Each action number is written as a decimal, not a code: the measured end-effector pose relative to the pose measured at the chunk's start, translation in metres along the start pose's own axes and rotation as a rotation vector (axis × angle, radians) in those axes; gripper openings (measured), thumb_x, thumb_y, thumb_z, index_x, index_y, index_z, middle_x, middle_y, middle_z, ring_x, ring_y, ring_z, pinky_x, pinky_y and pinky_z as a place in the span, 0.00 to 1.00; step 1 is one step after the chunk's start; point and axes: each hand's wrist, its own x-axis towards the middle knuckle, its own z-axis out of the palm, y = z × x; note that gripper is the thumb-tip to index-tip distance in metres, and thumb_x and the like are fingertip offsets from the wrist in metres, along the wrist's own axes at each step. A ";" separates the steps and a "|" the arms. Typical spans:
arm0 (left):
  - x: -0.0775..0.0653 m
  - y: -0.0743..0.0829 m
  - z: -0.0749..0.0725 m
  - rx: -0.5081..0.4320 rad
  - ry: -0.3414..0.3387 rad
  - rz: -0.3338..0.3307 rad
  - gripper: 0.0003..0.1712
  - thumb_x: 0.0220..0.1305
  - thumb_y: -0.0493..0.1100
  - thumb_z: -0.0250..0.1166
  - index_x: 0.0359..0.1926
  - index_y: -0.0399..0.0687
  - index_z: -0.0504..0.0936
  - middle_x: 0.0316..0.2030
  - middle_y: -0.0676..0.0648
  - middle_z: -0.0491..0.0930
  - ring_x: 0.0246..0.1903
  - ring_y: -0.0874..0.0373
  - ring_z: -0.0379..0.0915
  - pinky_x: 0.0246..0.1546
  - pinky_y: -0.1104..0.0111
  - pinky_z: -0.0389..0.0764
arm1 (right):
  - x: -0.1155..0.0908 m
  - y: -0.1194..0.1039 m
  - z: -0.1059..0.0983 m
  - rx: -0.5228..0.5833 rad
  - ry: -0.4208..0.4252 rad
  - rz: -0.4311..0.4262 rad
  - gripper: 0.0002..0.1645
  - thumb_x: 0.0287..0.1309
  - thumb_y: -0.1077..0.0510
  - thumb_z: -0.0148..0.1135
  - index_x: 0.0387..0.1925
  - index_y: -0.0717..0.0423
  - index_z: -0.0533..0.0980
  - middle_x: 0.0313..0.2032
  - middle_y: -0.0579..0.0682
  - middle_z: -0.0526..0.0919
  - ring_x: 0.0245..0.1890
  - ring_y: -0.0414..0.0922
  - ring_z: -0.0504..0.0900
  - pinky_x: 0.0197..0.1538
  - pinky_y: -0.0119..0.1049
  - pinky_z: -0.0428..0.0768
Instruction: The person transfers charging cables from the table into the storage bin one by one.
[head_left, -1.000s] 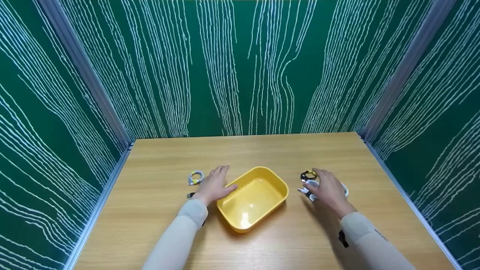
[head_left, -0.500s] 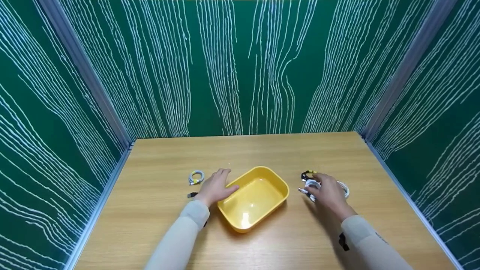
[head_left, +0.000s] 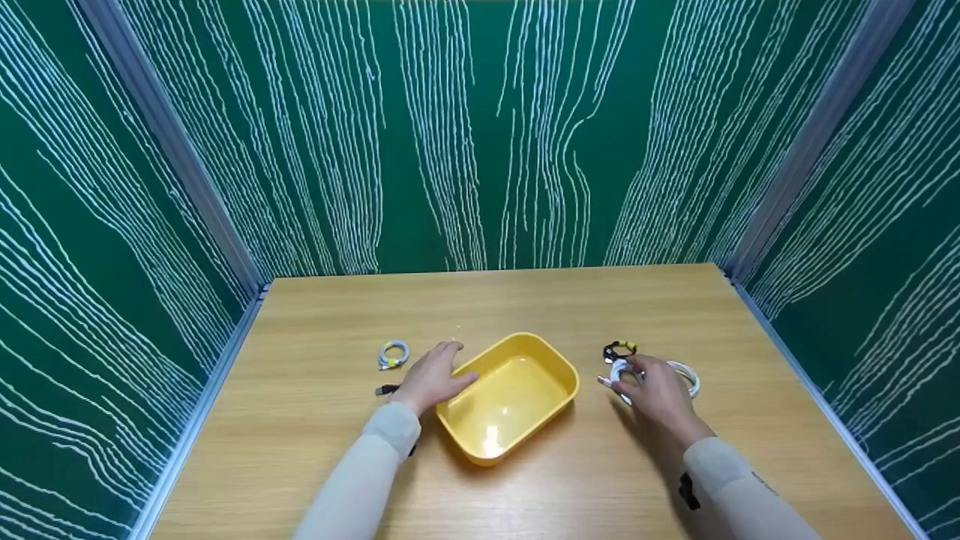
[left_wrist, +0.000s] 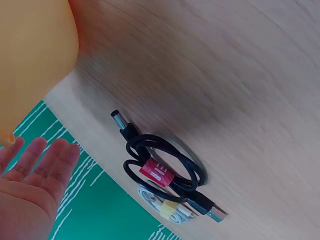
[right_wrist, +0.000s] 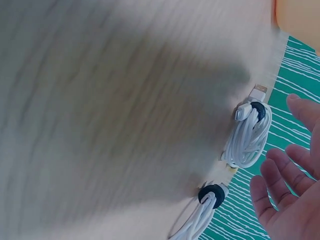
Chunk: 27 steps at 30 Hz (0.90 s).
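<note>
A yellow rectangular bin (head_left: 517,382) stands mid-table, turned at an angle. My left hand (head_left: 431,379) is at its left side, thumb over the rim and fingers extended outside. In the left wrist view, a coiled black USB cable (left_wrist: 156,172) with a red wrap lies near those fingers; a pale coiled cable (left_wrist: 172,208) with a yellow tie is behind it. My right hand (head_left: 664,394) hovers with spread fingers over two white cable bundles, partly hiding them. The right wrist view shows one white cable (right_wrist: 245,137) and another white cable (right_wrist: 200,220), each with a black tie.
A small black coiled cable (head_left: 627,346) with a yellow tie lies just beyond the right hand. The wooden table (head_left: 480,300) meets green walls (head_left: 480,135) with wavy white lines at the back and sides. Grey metal posts (head_left: 172,142) frame the corners.
My right hand has drawn slightly nearer, uncovering more of the black cable and the white coils. My left hand has shifted slightly nearer and to the right. Bin and cables lie still.
</note>
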 end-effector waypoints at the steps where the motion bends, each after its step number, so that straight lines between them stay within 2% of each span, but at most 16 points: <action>1: 0.000 0.000 0.001 -0.006 -0.003 -0.002 0.41 0.75 0.60 0.67 0.79 0.45 0.70 0.78 0.38 0.70 0.78 0.39 0.66 0.79 0.45 0.66 | -0.001 0.001 0.001 0.000 0.006 -0.007 0.33 0.60 0.53 0.80 0.61 0.69 0.81 0.53 0.68 0.88 0.53 0.65 0.86 0.57 0.65 0.82; 6: 0.001 -0.002 0.002 -0.009 -0.005 0.006 0.41 0.76 0.59 0.67 0.79 0.44 0.70 0.78 0.39 0.69 0.78 0.39 0.66 0.79 0.45 0.66 | -0.003 0.003 0.005 -0.010 0.007 -0.005 0.32 0.60 0.54 0.80 0.60 0.69 0.81 0.52 0.68 0.88 0.51 0.63 0.86 0.55 0.63 0.82; 15: 0.000 -0.006 0.006 -0.030 0.025 0.074 0.36 0.75 0.53 0.68 0.75 0.39 0.73 0.71 0.36 0.77 0.71 0.37 0.74 0.74 0.45 0.74 | -0.006 0.005 0.009 0.016 -0.023 0.011 0.28 0.61 0.55 0.79 0.58 0.67 0.83 0.53 0.68 0.89 0.52 0.65 0.88 0.56 0.63 0.84; 27: 0.001 -0.007 0.007 -0.137 0.009 0.059 0.33 0.76 0.48 0.69 0.74 0.36 0.74 0.67 0.34 0.79 0.66 0.35 0.79 0.68 0.45 0.79 | -0.005 0.008 0.011 0.039 -0.055 0.055 0.28 0.62 0.55 0.78 0.60 0.64 0.82 0.55 0.68 0.88 0.54 0.65 0.88 0.58 0.63 0.83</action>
